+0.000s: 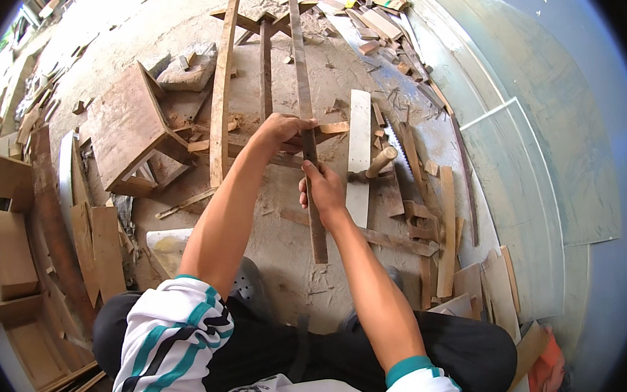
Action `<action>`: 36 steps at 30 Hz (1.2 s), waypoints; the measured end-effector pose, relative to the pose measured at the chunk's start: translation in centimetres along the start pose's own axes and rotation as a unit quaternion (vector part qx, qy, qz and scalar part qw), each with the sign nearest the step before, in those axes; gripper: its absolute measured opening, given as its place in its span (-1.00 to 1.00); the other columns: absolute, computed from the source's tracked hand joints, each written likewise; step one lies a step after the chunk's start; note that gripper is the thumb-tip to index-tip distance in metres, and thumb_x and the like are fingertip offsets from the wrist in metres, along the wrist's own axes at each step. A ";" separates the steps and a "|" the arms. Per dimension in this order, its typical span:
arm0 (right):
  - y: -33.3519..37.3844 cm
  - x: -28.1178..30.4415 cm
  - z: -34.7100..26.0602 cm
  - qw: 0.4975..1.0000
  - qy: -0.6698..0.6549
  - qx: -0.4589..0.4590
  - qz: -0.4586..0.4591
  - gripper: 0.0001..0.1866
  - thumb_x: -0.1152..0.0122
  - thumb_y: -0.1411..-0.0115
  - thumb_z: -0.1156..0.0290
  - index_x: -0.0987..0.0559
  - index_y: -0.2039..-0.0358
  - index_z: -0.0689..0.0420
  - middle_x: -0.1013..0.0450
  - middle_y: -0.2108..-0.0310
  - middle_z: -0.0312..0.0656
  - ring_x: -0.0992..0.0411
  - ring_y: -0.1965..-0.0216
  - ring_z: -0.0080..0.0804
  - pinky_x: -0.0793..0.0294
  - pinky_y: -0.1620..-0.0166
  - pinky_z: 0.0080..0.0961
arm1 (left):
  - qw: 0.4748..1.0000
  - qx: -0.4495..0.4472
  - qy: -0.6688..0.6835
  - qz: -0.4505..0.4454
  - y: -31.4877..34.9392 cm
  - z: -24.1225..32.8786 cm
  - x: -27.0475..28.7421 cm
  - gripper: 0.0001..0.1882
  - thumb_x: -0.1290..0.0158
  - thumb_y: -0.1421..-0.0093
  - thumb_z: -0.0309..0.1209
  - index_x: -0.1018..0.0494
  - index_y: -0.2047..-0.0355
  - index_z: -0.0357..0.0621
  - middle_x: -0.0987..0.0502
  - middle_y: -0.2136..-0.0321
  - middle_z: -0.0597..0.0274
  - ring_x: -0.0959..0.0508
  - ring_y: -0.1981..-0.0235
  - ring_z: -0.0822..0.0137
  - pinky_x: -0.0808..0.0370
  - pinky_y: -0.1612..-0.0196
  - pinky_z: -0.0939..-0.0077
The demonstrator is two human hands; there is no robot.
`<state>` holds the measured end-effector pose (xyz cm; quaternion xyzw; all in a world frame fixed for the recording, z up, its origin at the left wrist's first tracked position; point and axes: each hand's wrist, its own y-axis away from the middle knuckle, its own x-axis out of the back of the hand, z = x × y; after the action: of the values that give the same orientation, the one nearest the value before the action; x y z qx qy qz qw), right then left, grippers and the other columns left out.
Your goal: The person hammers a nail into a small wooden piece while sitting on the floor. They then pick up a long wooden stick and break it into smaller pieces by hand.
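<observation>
A long, dark, narrow wooden strip point(300, 62) runs from the far edge of the view down between my knees. My right hand point(324, 187) is closed around its nearer part, thumb lying along the top. Farther up, my left hand point(287, 132) is closed at the strip's left edge, its fingertips partly hidden. A wooden crosspiece point(332, 129) shows just beyond that hand, under the strip. Left of the strip a paler wooden bar point(223, 89) stretches away from me, with a darker bar point(265, 70) between them.
On my right lie a white board point(361, 137), a hammer point(382, 162) and a handsaw point(421, 224) among wood offcuts. A wooden box-like piece point(131, 126) stands left, near a stone block point(189, 68). Glass-like sheets point(528, 183) lean along the right wall. Wooden compartments point(11, 253) stand lower left.
</observation>
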<state>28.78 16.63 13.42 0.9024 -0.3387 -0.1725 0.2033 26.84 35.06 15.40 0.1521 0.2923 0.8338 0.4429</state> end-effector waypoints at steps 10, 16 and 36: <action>0.1 -0.4 -0.1 1.000 -0.006 0.001 0.004 -0.68 -0.09 -0.40 0.16 -0.47 0.19 0.20 -0.45 0.59 -0.24 -0.39 0.68 -0.50 -0.35 0.61 -0.49 | 1.000 -0.002 0.019 0.001 -1.1 -0.8 0.8 -0.60 -0.36 -0.14 -0.23 -0.58 0.17 -0.29 -0.63 0.30 0.08 -0.65 0.29 0.24 -0.61 0.20 0.34; 0.1 -0.4 -0.2 1.000 -0.013 -0.010 0.002 -0.67 -0.10 -0.39 0.15 -0.48 0.19 0.21 -0.45 0.59 -0.23 -0.40 0.67 -0.49 -0.35 0.61 -0.50 | 1.000 0.006 -0.001 0.011 -1.6 -1.1 0.9 -0.63 -0.36 -0.14 -0.20 -0.61 0.23 -0.27 -0.62 0.36 0.15 -0.63 0.33 0.30 -0.57 0.22 0.36; -3.4 1.1 2.2 0.934 0.352 -0.031 0.058 -0.34 0.03 -0.37 -0.14 -0.42 0.03 0.35 -0.51 0.53 -0.11 -0.54 0.58 -0.29 -0.55 0.42 -0.33 | 0.994 -0.101 0.020 0.045 -0.9 -2.8 -1.6 -0.57 -0.25 -0.21 -0.02 -0.57 0.19 -0.15 -0.54 0.40 0.38 -0.48 0.39 0.49 -0.40 0.27 0.48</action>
<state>30.42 17.70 9.69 0.8775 -0.2914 0.1579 0.3466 26.91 33.15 12.63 0.1030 0.2080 0.8809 0.4124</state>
